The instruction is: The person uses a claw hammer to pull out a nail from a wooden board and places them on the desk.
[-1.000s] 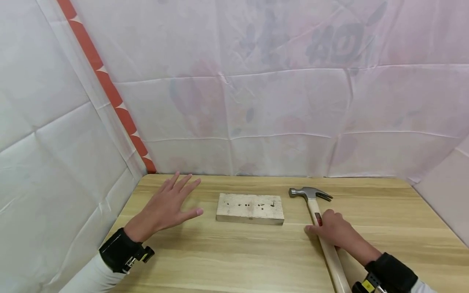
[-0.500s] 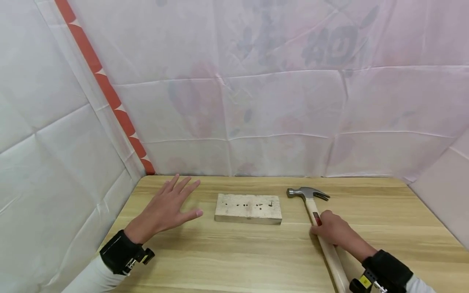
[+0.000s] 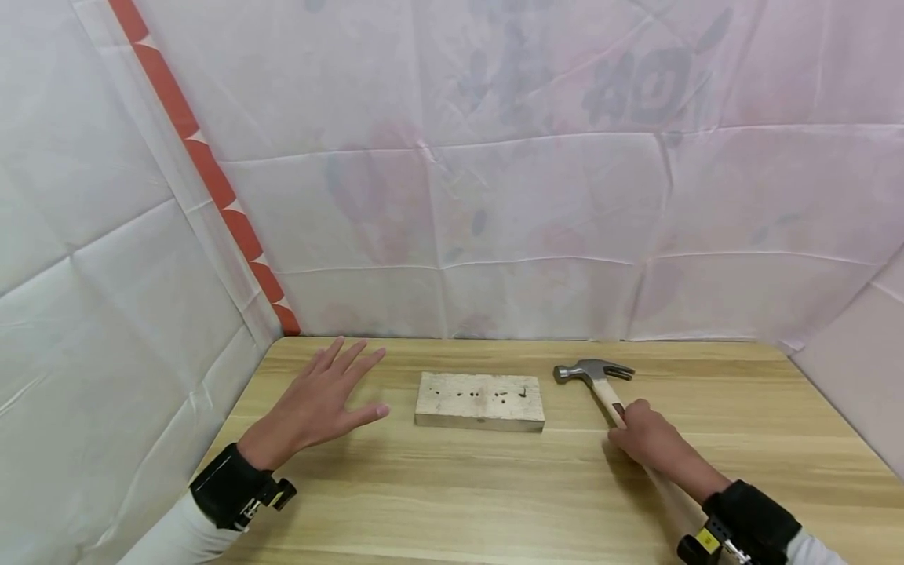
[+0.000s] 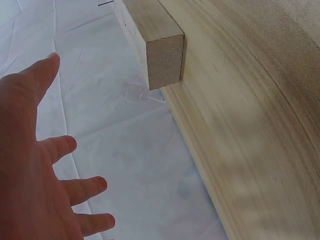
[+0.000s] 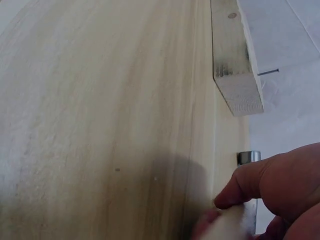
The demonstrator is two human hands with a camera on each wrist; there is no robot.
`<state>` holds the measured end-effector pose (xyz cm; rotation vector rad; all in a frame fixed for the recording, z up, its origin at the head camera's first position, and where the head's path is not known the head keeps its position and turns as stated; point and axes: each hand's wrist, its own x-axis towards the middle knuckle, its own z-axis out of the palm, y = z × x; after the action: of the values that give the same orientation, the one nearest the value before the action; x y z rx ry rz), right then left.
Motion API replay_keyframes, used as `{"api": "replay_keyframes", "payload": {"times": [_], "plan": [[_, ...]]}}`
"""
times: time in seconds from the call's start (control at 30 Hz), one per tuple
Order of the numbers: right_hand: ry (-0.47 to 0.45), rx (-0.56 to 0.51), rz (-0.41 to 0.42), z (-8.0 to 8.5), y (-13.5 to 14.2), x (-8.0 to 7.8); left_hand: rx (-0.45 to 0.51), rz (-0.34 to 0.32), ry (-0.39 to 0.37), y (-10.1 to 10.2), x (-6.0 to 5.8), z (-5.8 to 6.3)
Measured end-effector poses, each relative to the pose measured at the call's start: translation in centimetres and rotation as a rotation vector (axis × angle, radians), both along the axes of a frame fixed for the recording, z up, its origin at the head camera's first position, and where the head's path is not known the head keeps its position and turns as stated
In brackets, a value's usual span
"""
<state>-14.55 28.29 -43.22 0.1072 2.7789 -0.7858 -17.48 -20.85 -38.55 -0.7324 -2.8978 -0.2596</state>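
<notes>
A claw hammer (image 3: pixel 605 388) lies at the right of the table, its steel head pointing away and its claw to the right. My right hand (image 3: pixel 651 436) grips its wooden handle below the label; the rest of the handle is partly hidden by the hand and wrist. In the right wrist view the thumb and fingers curl round the handle (image 5: pixel 227 227), blurred. To the left of the hammer sits a wooden block (image 3: pixel 480 402) with several holes on top. One nail (image 3: pixel 524 391) stands upright near the block's right end. My left hand (image 3: pixel 315 402) is spread, apart from the block.
All this is on a wood-grain table (image 3: pixel 452 486). White sheeting (image 3: pixel 452 204) hangs along the table's back edge, and more sheeting (image 3: pixel 120 353) stands at the left. A camera band (image 3: pixel 233 486) is strapped on the left wrist, another (image 3: pixel 752 522) on the right.
My right hand has shifted right and a little down the handle, and its fingers have closed round it. The hammer's handle has swung rightward at the grip. My left hand stays still.
</notes>
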Motion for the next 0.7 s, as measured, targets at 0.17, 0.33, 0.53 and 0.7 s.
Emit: {"api": "replay_keyframes", "payload": {"times": [0.17, 0.33, 0.53, 0.7], "plan": [[0.015, 0.02, 0.008, -0.7, 0.8, -0.1, -0.002, 0.007, -0.01, 0.0, -0.1, -0.1], [0.047, 0.048, 0.009, -0.7, 1.6, -0.4, -0.003, 0.011, -0.023, 0.0, -0.2, -0.1], [0.059, 0.053, -0.012, -0.8, 2.6, -0.6, -0.016, 0.015, -0.019, 0.4, -0.4, -0.3], [0.107, 0.067, 0.005, -0.5, 3.8, -0.3, -0.014, 0.004, 0.015, 0.6, -0.8, -0.4]]}}
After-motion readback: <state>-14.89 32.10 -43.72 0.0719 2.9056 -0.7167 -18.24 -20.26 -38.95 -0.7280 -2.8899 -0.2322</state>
